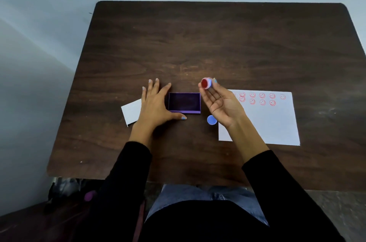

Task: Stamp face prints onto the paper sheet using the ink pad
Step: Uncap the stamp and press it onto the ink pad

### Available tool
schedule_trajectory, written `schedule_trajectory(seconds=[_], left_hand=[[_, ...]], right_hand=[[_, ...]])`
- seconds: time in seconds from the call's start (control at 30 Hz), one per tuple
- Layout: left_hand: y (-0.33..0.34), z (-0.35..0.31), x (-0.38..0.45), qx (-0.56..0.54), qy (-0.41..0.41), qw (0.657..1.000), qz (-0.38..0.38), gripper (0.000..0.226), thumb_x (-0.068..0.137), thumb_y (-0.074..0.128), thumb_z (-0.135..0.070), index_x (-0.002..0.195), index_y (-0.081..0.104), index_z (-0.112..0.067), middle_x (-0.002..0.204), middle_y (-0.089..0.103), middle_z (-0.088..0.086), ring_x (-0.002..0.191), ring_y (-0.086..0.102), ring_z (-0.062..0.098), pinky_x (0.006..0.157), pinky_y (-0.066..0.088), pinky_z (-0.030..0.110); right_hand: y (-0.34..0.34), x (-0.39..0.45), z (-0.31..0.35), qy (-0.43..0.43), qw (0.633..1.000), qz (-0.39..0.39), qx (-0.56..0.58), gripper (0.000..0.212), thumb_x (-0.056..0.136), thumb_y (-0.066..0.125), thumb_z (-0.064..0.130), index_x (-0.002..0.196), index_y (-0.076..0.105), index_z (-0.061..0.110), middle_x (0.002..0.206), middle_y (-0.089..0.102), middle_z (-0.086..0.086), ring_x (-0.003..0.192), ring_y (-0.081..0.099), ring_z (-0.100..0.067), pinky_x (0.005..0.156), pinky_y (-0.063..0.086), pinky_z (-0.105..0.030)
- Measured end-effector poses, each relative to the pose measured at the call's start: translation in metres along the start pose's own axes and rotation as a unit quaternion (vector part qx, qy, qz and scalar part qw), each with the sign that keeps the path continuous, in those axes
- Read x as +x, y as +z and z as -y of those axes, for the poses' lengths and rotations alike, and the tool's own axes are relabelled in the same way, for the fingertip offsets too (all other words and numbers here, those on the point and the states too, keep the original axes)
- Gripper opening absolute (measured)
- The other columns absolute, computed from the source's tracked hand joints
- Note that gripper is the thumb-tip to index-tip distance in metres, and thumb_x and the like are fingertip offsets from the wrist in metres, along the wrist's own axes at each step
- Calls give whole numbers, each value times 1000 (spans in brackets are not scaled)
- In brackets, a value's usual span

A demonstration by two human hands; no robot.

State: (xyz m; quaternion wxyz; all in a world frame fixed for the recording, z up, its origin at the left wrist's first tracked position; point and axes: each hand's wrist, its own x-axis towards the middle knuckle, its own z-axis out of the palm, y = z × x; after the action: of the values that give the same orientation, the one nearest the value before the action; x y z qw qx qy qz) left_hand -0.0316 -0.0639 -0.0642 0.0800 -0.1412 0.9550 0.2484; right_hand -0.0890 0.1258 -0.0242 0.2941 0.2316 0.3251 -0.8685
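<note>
Right hand [221,103] fingers pinching round stamp [206,83] above table [217,43], ink pad [184,102] at its 8 o'clock, left hand [156,105] fingers spread flat against pad's left edge, paper sheet [273,122] at 4 o'clock, far table half open.

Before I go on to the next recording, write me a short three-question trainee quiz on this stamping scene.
1. True or false: the right hand holds the stamp lifted off the table.
2. Which side of the ink pad is the paper sheet on? A) the person's left B) the person's right
3. What lies on the table between the ink pad and the sheet?

Key: 1 true. 2 B. 3 the round blue cap. The left hand rests flat beside the pad.
</note>
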Motion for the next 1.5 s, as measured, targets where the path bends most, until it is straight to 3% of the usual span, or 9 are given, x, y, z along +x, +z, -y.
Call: schedule_trajectory(seconds=[0.07,0.17,0.3,0.43,0.8,1.0,1.17,1.37,1.5], left_hand=[[0,2,1,-25,0,1000,7,114,49,83,-58,145,29,-27,160,1,11,148,-6,26,118,-5,42],[1,2,0,-43,11,999,-8,104,49,85,-54,140,40,-27,160,3,14,148,-4,27,118,-2,42],[0,2,-1,-60,17,998,-7,96,52,86,-49,137,45,-29,160,4,15,148,-2,28,118,1,43],[0,2,-1,-59,13,998,-5,87,57,85,-42,134,48,-30,159,5,16,148,-1,29,119,3,44],[3,3,-2,-92,14,995,-18,72,59,84,-33,125,56,-29,159,8,15,148,1,29,118,2,43],[3,3,-3,-91,12,996,-14,72,59,84,-34,125,55,-29,159,7,15,148,0,29,118,1,42],[2,2,-3,-93,8,996,-11,70,61,84,-31,125,55,-31,160,7,14,148,-1,27,118,1,42],[4,3,-3,-92,9,996,-14,68,63,83,-30,124,55,-29,160,7,14,148,-1,27,118,0,41],[3,3,-3,-91,12,996,-15,70,61,84,-34,125,55,-29,159,8,15,148,0,29,118,2,43]], right_hand=[[5,5,-11,-95,970,-32,-224,16,86,62,8,101,64,5,97,71,-13,90,70,-18,79,58,-27],[10,9,-27,-246,813,-45,-526,25,80,70,12,105,67,14,97,72,-2,88,65,-6,80,53,-17],[9,12,-47,-308,687,17,-658,36,81,68,18,116,62,22,106,71,1,97,61,-12,89,47,-26],[4,14,-62,-343,628,42,-697,29,83,66,18,112,65,18,107,70,-2,100,58,-18,87,40,-24],[5,15,-66,-360,605,59,-708,28,81,67,10,109,67,7,102,70,-12,96,60,-24,83,39,-22],[7,16,-63,-358,586,67,-723,22,79,69,11,99,67,3,94,69,-16,90,59,-28,77,46,-34],[11,19,-64,-348,583,55,-732,17,77,71,15,86,63,3,88,67,-14,86,54,-26,73,37,-27],[9,15,-67,-325,592,63,-735,23,82,63,8,105,64,8,103,67,-12,98,54,-24,82,36,-23],[13,16,-62,-315,588,58,-743,19,80,66,10,98,66,7,97,67,-12,94,54,-23,78,41,-28]])
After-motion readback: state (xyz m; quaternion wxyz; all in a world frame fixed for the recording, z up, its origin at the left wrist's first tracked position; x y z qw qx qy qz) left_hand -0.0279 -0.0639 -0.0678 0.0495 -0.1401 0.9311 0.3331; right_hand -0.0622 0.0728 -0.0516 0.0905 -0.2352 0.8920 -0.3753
